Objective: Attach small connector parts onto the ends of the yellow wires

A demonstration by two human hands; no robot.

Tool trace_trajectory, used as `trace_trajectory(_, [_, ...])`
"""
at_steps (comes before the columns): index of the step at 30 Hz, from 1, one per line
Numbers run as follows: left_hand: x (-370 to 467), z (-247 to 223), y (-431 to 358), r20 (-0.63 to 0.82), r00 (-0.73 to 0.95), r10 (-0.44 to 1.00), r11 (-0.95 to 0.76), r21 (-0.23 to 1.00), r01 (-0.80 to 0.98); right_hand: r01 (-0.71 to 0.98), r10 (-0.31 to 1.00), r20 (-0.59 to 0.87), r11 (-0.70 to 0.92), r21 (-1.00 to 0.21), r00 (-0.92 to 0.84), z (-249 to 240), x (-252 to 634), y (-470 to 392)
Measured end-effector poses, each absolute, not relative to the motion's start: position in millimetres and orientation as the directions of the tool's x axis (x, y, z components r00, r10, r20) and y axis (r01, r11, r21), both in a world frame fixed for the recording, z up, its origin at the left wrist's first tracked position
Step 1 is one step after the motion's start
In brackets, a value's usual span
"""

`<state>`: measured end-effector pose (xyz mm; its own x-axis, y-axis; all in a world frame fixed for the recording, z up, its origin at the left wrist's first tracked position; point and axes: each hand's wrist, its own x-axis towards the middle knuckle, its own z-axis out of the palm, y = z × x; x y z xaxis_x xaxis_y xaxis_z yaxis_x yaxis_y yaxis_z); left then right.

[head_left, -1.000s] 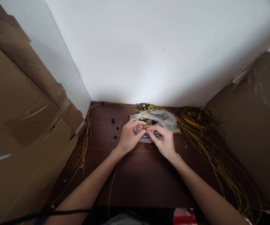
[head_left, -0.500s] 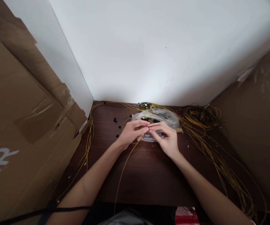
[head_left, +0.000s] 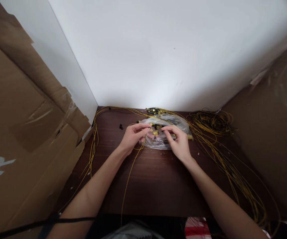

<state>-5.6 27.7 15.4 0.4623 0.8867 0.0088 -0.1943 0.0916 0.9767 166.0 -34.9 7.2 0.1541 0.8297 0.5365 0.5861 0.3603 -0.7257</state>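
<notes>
My left hand (head_left: 135,136) is closed in a pinch at the left edge of a clear plastic bag (head_left: 158,144). A yellow wire (head_left: 130,176) runs from beneath its fingers down to the table's front edge. Small yellow and black parts (head_left: 155,132) show on the bag between the hands. My right hand (head_left: 179,141) hovers over the bag's right half, thumb and index finger pinched; anything between these fingertips is too small to name. The two hands are apart.
Coiled yellow and black wires (head_left: 210,122) lie at the back right, with loose strands running forward. More yellow wires (head_left: 93,146) line the left side. Small black pieces (head_left: 121,126) sit left of the bag. Cardboard (head_left: 34,132) stands on both sides, a white panel (head_left: 158,56) behind.
My hands were together at the fingertips and have moved apart, the left one leftward. The parts on the bag between them now show. The view has shifted slightly.
</notes>
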Motion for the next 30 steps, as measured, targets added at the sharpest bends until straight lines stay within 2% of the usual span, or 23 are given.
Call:
trace_trajectory(8, [-4.3, 19.3, 30.8, -0.009, 0.189, 0.982, 0.069, 0.947, -0.315, 0.801, 0.873, 0.485, 0.325, -0.503, -0.05, -10.4, 161.1, -27.6])
trace_trajectory(13, [-2.6, 19.8, 29.6, -0.016, 0.14, 0.99, 0.057, 0.954, -0.295, 0.922, 0.905, 0.425, 0.19, -0.338, -0.031, -12.2, 151.6, -21.3])
trace_trajectory(15, [-1.9, 19.3, 29.5, 0.011, 0.13, 0.992, 0.025, 0.963, -0.267, 0.937, 0.905, 0.425, 0.167, -0.307, -0.022, -12.4, 149.9, -20.0])
trace_trajectory(22, [-1.1, 14.8, 30.3, 0.101, 0.119, 0.988, -0.085, 0.988, -0.13, 0.881, 0.887, 0.462, 0.198, -0.429, 0.026, -17.4, 155.2, -19.7])
trace_trajectory(30, [0.2, 6.7, 30.3, 0.221, 0.136, 0.966, -0.224, 0.975, 0.005, 0.665, 0.866, 0.479, 0.274, -0.695, 0.144, -7.8, 159.3, -21.8])
